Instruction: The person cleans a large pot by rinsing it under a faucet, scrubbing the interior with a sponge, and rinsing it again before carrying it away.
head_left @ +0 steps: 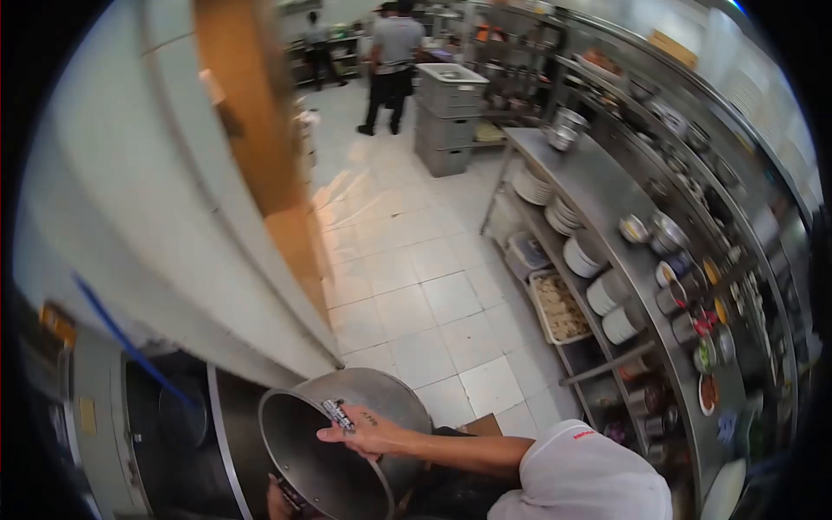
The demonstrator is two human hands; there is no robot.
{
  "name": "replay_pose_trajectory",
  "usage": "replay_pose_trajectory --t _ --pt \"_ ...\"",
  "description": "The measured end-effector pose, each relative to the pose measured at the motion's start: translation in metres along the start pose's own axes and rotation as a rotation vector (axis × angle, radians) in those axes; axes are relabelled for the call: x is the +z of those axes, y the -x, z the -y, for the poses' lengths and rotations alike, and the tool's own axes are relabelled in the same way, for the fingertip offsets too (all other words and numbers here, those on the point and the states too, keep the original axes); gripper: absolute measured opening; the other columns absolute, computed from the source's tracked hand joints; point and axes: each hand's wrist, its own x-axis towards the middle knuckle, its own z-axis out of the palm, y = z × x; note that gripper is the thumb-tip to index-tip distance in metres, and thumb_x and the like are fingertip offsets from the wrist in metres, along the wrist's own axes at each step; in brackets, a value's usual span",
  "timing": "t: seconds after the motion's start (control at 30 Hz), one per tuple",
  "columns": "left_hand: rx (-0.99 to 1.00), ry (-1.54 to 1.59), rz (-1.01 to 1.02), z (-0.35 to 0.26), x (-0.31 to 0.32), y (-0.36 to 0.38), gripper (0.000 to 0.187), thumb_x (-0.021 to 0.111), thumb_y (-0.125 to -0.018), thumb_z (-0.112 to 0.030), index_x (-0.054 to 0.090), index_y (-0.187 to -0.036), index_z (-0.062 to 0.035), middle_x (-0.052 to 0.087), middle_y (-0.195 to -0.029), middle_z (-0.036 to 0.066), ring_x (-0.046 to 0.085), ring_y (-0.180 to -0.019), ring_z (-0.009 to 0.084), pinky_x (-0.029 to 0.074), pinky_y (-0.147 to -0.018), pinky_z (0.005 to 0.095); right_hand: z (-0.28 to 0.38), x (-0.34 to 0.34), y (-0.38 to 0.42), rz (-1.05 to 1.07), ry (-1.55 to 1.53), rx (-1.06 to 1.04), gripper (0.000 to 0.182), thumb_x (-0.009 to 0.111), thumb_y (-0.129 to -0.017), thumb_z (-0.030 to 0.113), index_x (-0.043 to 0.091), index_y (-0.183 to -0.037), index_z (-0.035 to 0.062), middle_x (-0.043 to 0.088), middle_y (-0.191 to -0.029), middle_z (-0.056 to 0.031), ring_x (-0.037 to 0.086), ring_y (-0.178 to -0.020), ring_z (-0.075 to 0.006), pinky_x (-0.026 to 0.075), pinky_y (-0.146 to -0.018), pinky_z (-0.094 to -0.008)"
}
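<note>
Head view: a large metal pot (316, 455) is seen at the lower centre of the frame. It is tipped on its side, with the mouth turned toward the lower left and the body running toward the upper right. It is dull grey and smooth inside, with a thin bright rim.

The right hand (368, 431) is laid across the upper rim, and its fingers are closed around a small dark-and-silver object (336, 413), possibly a marker. This object points toward the upper left, over the pot's mouth.

The left hand (277, 503) is only glimpsed beneath the pot at the bottom edge, and its grip cannot be told.

A tiled floor (416, 286) is seen beyond, and a steel counter (598, 195) with stacked plates (607, 295) along the right.
</note>
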Motion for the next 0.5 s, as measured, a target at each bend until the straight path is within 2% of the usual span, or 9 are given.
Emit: replay_pose_trajectory --t 0.03,0.07,0.1,0.17,0.2,0.27,0.37,0.43,0.5 --pt "0.019 0.032 -0.007 0.011 0.017 -0.013 0.052 0.039 -0.079 -0.063 0.048 -0.068 -0.0128 0.036 -0.045 0.000 0.037 -0.039 0.0159 0.034 -0.038 0.0308 0.001 -0.018 0.006 -0.085 0.068 0.020 0.045 0.060 -0.075 0.047 0.040 -0.076 0.0078 0.038 -0.047 -0.0005 0.036 -0.031 -0.0094 0.028 -0.031 -0.0251" --pt "0.035 0.040 -0.026 0.015 0.045 -0.023 0.050 0.041 -0.079 -0.062 0.045 -0.066 -0.0138 0.034 -0.045 0.000 0.036 -0.039 0.0155 0.033 -0.037 0.0307 0.018 -0.035 0.010 -0.195 0.193 0.039 0.047 0.059 -0.075 0.050 0.045 -0.072 0.0052 0.044 -0.050 -0.0029 0.043 -0.037 -0.0122 0.034 -0.037 -0.0285" --pt "0.060 0.047 -0.066 0.021 0.068 -0.025 0.048 0.043 -0.079 -0.060 0.042 -0.063 -0.0149 0.031 -0.045 -0.001 0.035 -0.038 0.0150 0.031 -0.036 0.0306 0.018 -0.057 0.014 -0.229 0.170 0.021 0.047 0.059 -0.075 0.050 0.045 -0.072 0.0052 0.044 -0.050 -0.0029 0.043 -0.037 -0.0122 0.034 -0.037 -0.0285" --pt "0.075 -0.039 -0.043 0.023 0.121 -0.027 0.046 0.048 -0.078 -0.057 0.038 -0.061 -0.0164 0.030 -0.045 -0.002 0.033 -0.038 0.0138 0.030 -0.036 0.0297 0.012 -0.115 0.010 -0.468 0.421 -0.107 0.050 0.059 -0.073 0.052 0.051 -0.069 0.0028 0.048 -0.053 -0.0057 0.050 -0.049 -0.0160 0.039 -0.048 -0.0314" --pt "0.079 -0.001 -0.021 0.016 0.161 -0.006 0.045 0.051 -0.077 -0.054 0.034 -0.058 -0.0172 0.030 -0.046 -0.003 0.031 -0.038 0.0125 0.028 -0.036 0.0285 0.010 -0.144 0.012 -0.495 0.412 -0.114 0.050 0.059 -0.073 0.052 0.051 -0.069 0.0028 0.048 -0.053 -0.0057 0.050 -0.049 -0.0160 0.039 -0.048 -0.0314" --pt "0.076 -0.036 0.011 0.009 0.214 -0.014 0.045 0.051 -0.077 -0.053 0.033 -0.058 -0.0175 0.029 -0.046 -0.003 0.031 -0.037 0.0119 0.027 -0.036 0.0277 0.009 -0.199 0.022 -0.734 0.493 -0.189 0.052 0.060 -0.070 0.054 0.053 -0.067 0.0021 0.051 -0.056 -0.0073 0.052 -0.058 -0.0177 0.041 -0.056 -0.0331" --pt "0.072 -0.082 0.058 -0.023 0.306 -0.002 0.042 0.051 -0.077 -0.052 0.033 -0.058 -0.0186 0.028 -0.045 -0.004 0.030 -0.037 0.0110 0.023 -0.036 0.0260 0.032 -0.281 0.052 -0.713 0.400 -0.095 0.053 0.061 -0.069 0.054 0.053 -0.067 0.0025 0.052 -0.056 -0.0076 0.052 -0.057 -0.0170 0.041 -0.056 -0.0331" --pt "0.146 -0.064 0.224 -0.044 0.360 0.009 0.039 0.050 -0.079 -0.048 0.035 -0.064 -0.0158 0.027 -0.044 -0.002 0.028 -0.035 0.0127 0.026 -0.033 0.0277 0.038 -0.331 0.058 -0.830 0.387 -0.133 0.050 0.061 -0.070 0.052 0.053 -0.061 0.0040 0.052 -0.055 -0.0056 0.051 -0.054 -0.0164 0.041 -0.054 -0.0317" --pt "0.187 -0.065 0.221 -0.069 0.403 0.000 0.038 0.050 -0.078 -0.049 0.036 -0.068 -0.0147 0.026 -0.045 -0.001 0.028 -0.036 0.0128 0.025 -0.033 0.0285 0.064 -0.370 0.066 -0.863 0.335 -0.131 0.049 0.060 -0.071 0.053 0.065 -0.083 0.0061 0.056 -0.059 -0.0066 0.054 -0.059 -0.0170 0.043 -0.059 -0.0320"
